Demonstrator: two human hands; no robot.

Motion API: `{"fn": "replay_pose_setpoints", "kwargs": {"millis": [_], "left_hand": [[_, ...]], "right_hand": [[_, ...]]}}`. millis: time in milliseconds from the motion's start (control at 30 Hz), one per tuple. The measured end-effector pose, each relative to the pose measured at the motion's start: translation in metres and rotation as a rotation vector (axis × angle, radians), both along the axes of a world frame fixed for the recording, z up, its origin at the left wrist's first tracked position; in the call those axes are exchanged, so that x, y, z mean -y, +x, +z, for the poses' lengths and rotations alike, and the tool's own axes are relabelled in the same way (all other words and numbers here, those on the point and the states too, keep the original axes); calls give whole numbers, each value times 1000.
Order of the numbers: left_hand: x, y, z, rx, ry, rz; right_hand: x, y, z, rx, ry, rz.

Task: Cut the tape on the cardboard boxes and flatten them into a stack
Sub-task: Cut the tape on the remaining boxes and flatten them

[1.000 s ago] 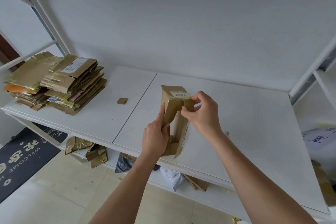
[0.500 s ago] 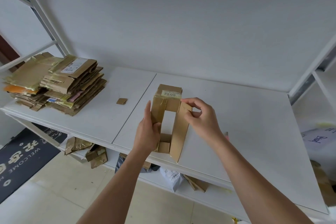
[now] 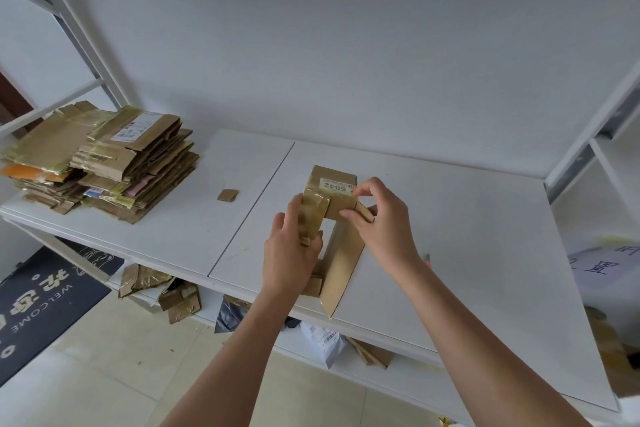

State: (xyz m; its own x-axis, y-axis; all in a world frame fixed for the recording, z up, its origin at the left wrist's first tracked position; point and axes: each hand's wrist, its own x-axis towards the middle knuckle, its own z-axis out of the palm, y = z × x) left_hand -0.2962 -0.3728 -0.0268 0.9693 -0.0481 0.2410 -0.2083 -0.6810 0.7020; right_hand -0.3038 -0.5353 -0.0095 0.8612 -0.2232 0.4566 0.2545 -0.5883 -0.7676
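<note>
Gripping the small cardboard box (image 3: pixel 334 218) from both sides, I hold it over the front edge of the white shelf (image 3: pixel 450 236), near the seam between its two panels. My left hand (image 3: pixel 289 260) wraps the box's taped left wall, fingers curled over the glossy tape and thumb pointing up along the side. My right hand (image 3: pixel 379 222) comes in from the right, forearm angled up from the lower right corner of the view; its thumb and fingertips pinch the box's upper right corner and a loose flap there. The box is opened into a hollow sleeve, its top panel carrying a white label (image 3: pixel 334 186) printed 6042, its right wall slanting down toward the front edge of the shelf.

Left of the box, a small scrap of cardboard (image 3: pixel 227 195) lies on the left panel. At the far left end of the shelf sits the stack of flattened boxes (image 3: pixel 104 163), its edges uneven, with a shipping label on top. Below the shelf more cardboard pieces (image 3: pixel 162 291) lie on a lower tier, and a dark welcome mat (image 3: pixel 38 295) covers the floor at left.
</note>
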Motion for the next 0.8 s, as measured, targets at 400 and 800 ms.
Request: {"fn": "replay_pose_setpoints", "kwargs": {"millis": [400,800], "left_hand": [[-8,17,7,-61,-6,-230],[3,28,20,-84,-269,-124]], "right_hand": [[24,4,-7,-7,-3,-76],[3,1,-3,-194,222,-54]]}}
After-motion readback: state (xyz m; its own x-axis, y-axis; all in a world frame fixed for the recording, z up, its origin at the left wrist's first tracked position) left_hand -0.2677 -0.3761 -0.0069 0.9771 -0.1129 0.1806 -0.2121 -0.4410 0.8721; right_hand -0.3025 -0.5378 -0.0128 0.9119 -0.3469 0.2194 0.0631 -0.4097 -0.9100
